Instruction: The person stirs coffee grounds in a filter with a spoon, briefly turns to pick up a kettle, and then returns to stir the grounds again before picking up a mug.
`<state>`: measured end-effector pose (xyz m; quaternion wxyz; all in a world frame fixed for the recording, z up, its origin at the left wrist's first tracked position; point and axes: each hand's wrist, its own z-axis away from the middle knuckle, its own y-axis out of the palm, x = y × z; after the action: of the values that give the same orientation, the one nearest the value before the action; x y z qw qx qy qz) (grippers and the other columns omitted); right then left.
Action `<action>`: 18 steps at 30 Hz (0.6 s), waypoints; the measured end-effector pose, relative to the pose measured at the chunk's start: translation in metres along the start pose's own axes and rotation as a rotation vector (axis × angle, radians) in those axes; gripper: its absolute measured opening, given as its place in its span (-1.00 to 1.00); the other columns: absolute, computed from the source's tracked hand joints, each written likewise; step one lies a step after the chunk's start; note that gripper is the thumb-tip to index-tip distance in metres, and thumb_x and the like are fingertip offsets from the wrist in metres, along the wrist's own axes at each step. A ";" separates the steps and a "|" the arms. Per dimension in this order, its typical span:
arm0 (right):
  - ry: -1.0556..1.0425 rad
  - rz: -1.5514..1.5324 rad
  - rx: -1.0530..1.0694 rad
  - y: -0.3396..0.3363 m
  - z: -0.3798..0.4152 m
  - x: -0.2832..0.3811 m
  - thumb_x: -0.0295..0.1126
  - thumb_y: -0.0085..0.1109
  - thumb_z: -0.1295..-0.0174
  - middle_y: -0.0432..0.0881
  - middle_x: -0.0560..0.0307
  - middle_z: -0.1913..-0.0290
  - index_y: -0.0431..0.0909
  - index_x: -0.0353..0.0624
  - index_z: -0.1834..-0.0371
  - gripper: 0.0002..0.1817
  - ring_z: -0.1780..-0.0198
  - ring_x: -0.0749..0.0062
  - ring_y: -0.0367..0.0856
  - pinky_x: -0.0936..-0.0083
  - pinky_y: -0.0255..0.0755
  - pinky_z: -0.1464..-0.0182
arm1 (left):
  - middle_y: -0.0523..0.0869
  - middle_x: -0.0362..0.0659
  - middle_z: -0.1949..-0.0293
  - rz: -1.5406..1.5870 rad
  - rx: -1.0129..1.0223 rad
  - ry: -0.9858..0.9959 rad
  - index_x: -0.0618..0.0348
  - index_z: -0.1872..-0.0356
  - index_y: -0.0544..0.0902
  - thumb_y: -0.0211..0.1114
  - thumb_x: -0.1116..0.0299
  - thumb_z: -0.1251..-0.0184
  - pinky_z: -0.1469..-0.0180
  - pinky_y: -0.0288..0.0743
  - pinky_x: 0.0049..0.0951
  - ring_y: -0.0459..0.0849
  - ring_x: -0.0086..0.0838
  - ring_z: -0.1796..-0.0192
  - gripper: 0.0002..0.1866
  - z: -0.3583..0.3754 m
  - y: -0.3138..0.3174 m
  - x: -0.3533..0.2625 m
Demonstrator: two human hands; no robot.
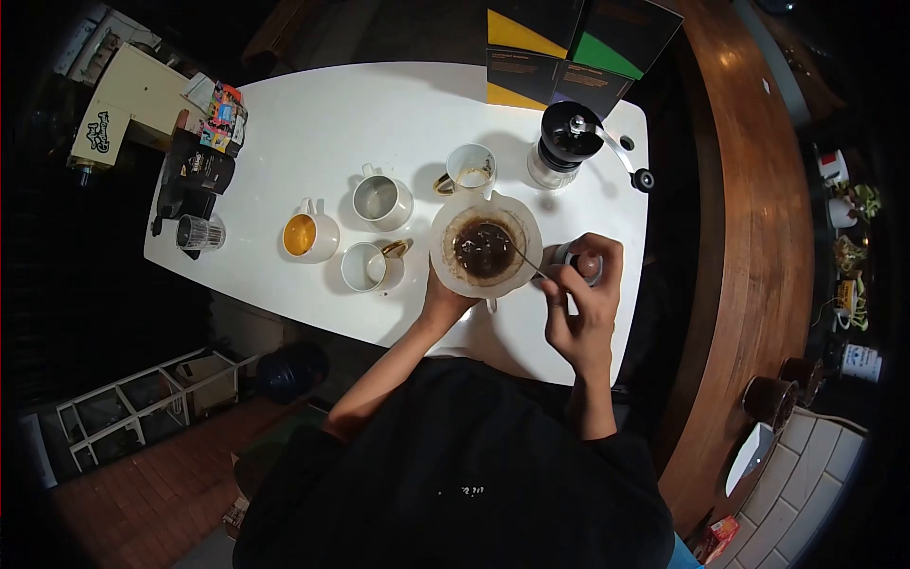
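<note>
A pale filter cone (439,237) holds dark wet coffee grounds (484,248). My left hand (445,302) is closed on the cone's lower left side, its fingers partly hidden underneath. A thin metal spoon (527,261) slants into the cone, its tip at the grounds; my right hand (583,308) pinches its other end. Just beyond the right fingers is a small dark round container (589,265), partly hidden by them. Above the cone stands a cup with a gold handle (471,168). What lies beneath the cone is mostly hidden.
On the white table (379,104) are a gold-lined cup (311,236), a grey-lined mug (382,202), a white cup (372,267), a ribbed glass (201,233) and a hand grinder (567,142). Dark boxes (569,57) stand at the back; a wooden counter (749,190) runs along the right.
</note>
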<state>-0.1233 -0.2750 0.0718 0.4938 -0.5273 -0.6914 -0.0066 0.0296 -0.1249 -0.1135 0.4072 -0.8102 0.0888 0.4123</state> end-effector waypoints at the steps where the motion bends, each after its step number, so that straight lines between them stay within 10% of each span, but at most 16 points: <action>1: -0.023 0.052 0.016 0.001 0.001 0.000 -0.46 0.50 -0.15 0.48 -0.10 -0.08 0.65 -0.20 0.33 -0.83 -0.10 0.02 0.50 0.17 0.36 -0.11 | 0.62 0.05 -0.35 0.000 -0.002 0.000 0.23 -0.44 0.49 0.83 0.33 0.09 -0.45 0.49 -0.08 0.62 -0.04 -0.40 -0.02 -0.001 -0.001 -0.003; 18: -0.003 0.141 0.163 0.018 0.007 -0.008 -0.37 0.48 -0.30 0.47 0.02 0.22 0.62 -0.22 0.29 -0.79 0.17 0.08 0.50 0.16 0.37 0.09 | 0.56 0.06 -0.34 0.227 -0.030 -0.165 0.21 -0.48 0.47 0.83 0.29 0.09 -0.49 0.40 -0.02 0.49 0.04 -0.43 0.03 0.010 0.003 0.013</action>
<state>-0.1157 -0.2688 0.0538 0.5333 -0.5325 -0.6517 0.0852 0.0300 -0.1170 -0.1284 0.3519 -0.7642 0.1398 0.5221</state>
